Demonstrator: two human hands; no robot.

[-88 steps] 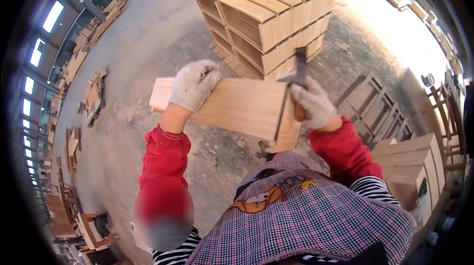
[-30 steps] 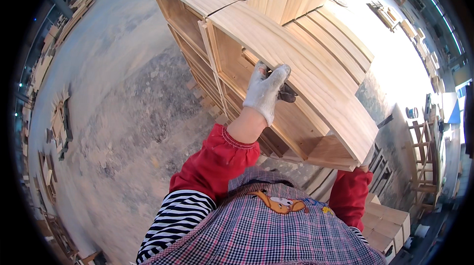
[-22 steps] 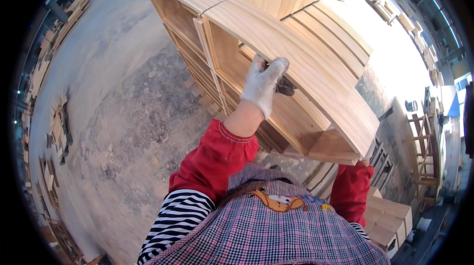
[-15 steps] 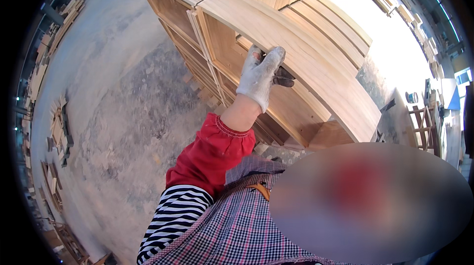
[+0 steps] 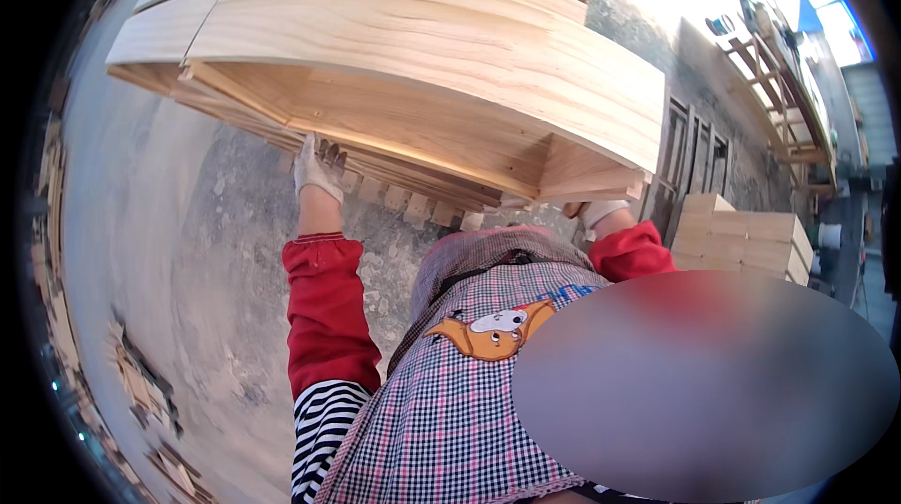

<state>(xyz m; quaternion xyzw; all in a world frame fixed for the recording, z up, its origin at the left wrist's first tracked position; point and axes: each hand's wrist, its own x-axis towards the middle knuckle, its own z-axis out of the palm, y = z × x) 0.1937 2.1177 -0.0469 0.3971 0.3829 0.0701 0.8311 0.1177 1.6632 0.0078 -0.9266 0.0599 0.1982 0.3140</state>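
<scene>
As the wooden box [image 5: 413,30] looks stiff, hold its edge above the left hand [image 5: 319,172] (spread) and right hand [image 5: 601,213] (closure unclear).

Bright daylight; floor [image 5: 244,279] blown out upper right, window [image 5: 833,21] glaring too. Wooden box [image 5: 422,30] well lit on its upper panel, open inside shadier. Strong fisheye: edges bend, corners black, left rim dim and soft. Center fairly sharp. Big blurred oval [image 5: 704,391] hides lower right.
</scene>
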